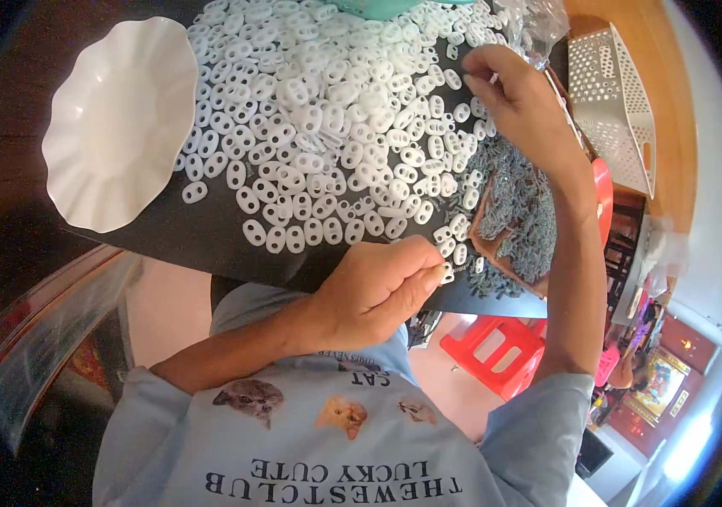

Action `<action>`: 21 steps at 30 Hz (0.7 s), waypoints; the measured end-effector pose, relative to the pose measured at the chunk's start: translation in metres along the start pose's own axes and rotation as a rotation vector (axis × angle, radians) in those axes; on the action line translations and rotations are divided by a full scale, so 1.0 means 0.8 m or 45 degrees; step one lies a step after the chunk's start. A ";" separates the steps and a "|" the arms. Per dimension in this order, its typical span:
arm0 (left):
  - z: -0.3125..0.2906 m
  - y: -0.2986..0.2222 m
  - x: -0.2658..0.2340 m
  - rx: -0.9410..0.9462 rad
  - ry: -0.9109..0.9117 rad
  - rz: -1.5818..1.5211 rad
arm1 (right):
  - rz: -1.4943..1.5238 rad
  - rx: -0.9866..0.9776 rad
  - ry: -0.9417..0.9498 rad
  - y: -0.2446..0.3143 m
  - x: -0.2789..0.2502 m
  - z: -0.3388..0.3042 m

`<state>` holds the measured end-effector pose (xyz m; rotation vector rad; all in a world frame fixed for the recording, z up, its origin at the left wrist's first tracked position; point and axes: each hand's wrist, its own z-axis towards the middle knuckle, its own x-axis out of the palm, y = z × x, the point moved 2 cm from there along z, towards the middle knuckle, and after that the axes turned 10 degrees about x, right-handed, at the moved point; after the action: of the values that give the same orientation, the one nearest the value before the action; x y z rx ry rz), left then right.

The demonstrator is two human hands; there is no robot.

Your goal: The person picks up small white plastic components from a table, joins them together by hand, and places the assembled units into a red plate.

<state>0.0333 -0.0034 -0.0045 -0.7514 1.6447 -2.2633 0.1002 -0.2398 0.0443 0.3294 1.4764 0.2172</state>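
My left hand (pixel 375 291) is closed at the table's near edge. Its thumb and forefinger pinch a small white two-hole cord-lock piece (pixel 448 273), with what looks like a tiny spring beside it. My right hand (pixel 523 100) reaches over the right side of a heap of white oval two-hole pieces (pixel 327 110). Its fingers are curved, thumb and forefinger slightly apart, and nothing shows between them. Below that hand, a pile of small grey springs (pixel 509 203) fills a brown cardboard tray (pixel 481 221), some spilling over its near side.
A white scalloped bowl (pixel 120 127) stands on the dark table at the left. The rim of a green container (pixel 369 8) shows at the far edge. Clear plastic wrapping (pixel 538 29) and a white perforated basket (pixel 613 106) are at the right. A red stool (pixel 496 351) stands below the table.
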 end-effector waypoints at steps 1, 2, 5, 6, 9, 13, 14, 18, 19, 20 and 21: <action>0.000 0.000 0.000 -0.002 -0.001 0.001 | 0.002 0.000 0.001 0.002 0.001 0.002; 0.000 0.000 0.000 0.004 -0.001 0.012 | -0.003 -0.009 0.024 0.004 0.003 0.003; 0.001 -0.002 0.000 0.010 -0.004 0.025 | -0.024 -0.026 0.054 0.001 0.007 0.006; 0.001 -0.003 0.000 0.012 -0.007 0.026 | -0.041 -0.033 0.060 0.000 0.009 0.005; -0.001 0.000 0.003 0.044 -0.037 0.031 | 0.022 0.014 0.077 0.004 0.007 0.007; -0.002 -0.002 0.004 -0.009 -0.040 0.004 | -0.048 0.084 0.127 0.004 0.012 0.012; -0.002 -0.003 0.004 -0.007 -0.057 -0.017 | -0.056 0.053 0.105 0.003 0.012 0.011; 0.001 -0.007 0.006 -0.036 -0.062 -0.044 | -0.082 -0.042 0.051 -0.009 0.015 0.011; -0.002 -0.001 0.006 0.006 -0.087 -0.020 | -0.057 0.015 0.073 0.008 0.013 0.012; -0.003 -0.001 0.005 -0.001 -0.085 -0.028 | -0.056 0.023 0.080 0.023 0.003 0.007; -0.002 -0.002 0.004 0.018 -0.083 -0.026 | -0.132 0.099 0.078 0.038 -0.011 0.000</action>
<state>0.0298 -0.0032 -0.0027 -0.8327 1.5969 -2.2372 0.1013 -0.2143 0.0630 0.3100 1.5604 0.0871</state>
